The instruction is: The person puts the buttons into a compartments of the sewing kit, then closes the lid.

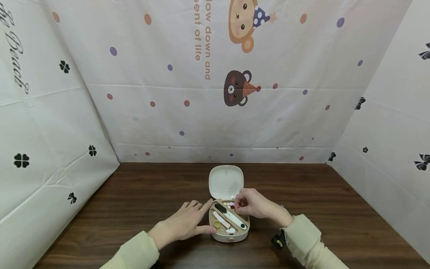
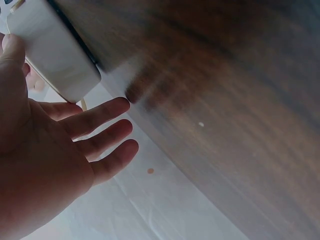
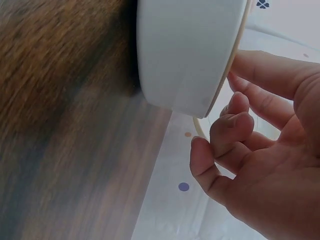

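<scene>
A small white sewing kit box (image 1: 223, 238) stands on the table with its lid (image 1: 226, 181) tipped back. Inside its tan tray lie a white tool with a black end (image 1: 236, 219), a pale printed strip (image 1: 221, 219), a gold ring-like thimble (image 1: 217, 223) and several small coloured buttons (image 1: 230, 204). My left hand (image 1: 188, 221) spreads its fingers against the box's left side, thumb at the near corner. Over the rear right of the tray, my right hand (image 1: 254, 203) reaches in with thumb and forefinger beside the buttons. The box wall (image 3: 185, 55) hides those fingertips in the right wrist view.
Dark wood-grain table (image 1: 161, 183) surrounds the box. A printed white cloth (image 1: 188, 119) hangs behind it, with more cloth along the left and right sides. A small black object (image 1: 278, 241) shows by the right sleeve.
</scene>
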{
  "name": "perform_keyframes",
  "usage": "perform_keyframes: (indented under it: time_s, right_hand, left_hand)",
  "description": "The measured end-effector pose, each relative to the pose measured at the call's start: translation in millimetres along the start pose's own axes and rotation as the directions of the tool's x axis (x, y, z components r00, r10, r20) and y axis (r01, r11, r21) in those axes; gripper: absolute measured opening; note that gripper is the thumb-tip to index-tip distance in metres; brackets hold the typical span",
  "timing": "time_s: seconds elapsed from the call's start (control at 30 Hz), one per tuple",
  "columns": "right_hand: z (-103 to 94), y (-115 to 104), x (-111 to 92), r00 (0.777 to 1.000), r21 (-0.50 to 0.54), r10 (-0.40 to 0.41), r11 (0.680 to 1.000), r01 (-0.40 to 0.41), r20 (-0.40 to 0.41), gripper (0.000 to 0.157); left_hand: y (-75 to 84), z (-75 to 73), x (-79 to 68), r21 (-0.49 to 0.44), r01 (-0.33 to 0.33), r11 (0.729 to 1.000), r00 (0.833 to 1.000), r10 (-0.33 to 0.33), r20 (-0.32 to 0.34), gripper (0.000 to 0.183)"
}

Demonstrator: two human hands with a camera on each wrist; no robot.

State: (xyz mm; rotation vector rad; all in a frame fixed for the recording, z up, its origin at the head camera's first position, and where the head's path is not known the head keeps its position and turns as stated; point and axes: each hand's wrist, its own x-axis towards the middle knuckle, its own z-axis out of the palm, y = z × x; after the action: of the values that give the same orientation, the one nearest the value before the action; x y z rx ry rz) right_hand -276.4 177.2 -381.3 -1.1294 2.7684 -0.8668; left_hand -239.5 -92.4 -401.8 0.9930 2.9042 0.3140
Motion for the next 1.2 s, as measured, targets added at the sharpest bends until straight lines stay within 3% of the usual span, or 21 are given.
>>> perform_keyframes:
  time_s: [0.33, 0.57, 0.8, 1.2]
  right_hand:
    - [4.7, 3, 3, 1.0, -0.017, -0.003, 1.0, 0.003, -0.015, 0.014]
    - [5.4, 4, 1, 0.995, -0.008, -0.058, 0.998, 0.057, -0.078, 0.012]
    - [-0.4, 5, -3, 0.993, 0.039, 0.043, 0.998, -0.039, -0.113, 0.01]
    - [-18.1, 31, -24, 0.968, -0.017, 0.075, 0.997, -0.081, -0.239, 0.012]
  left_hand:
    - [-0.9, 1.0, 0.8, 0.003, 0.007, 1.0, 1.0, -0.007, 0.009, 0.096]
    - [-0.9, 1.1, -0.2, 0.001, 0.006, 1.0, 1.0, -0.006, 0.005, 0.096]
    - [-1.2, 1.5, 0.3, 0.004, 0.007, 1.0, 1.0, -0.007, 0.0, 0.096]
    - [-0.4, 1.9, 0.0, 0.004, 0.011, 1.0, 1.0, -0.011, -0.001, 0.097]
